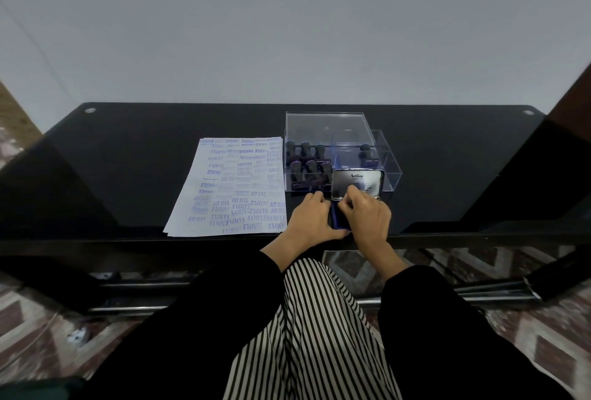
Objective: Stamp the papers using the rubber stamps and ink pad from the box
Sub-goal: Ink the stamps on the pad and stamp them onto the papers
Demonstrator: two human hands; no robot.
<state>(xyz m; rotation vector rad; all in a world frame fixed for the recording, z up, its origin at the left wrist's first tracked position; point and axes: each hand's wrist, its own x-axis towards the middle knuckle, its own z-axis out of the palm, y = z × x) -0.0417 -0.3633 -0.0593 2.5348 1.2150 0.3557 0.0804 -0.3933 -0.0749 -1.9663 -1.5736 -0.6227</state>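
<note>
Seven stamps stand in one clear box: six in the left compartment, one far right. One open ink pad sits just near it, grasped by the left hand at the base and the right hand at the lid. One stack of papers lies left.

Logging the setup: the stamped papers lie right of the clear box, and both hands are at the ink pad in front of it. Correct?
No. The head view shows the stamped papers left of the clear box, not right. The left hand and right hand are indeed at the ink pad in front of it.
</note>
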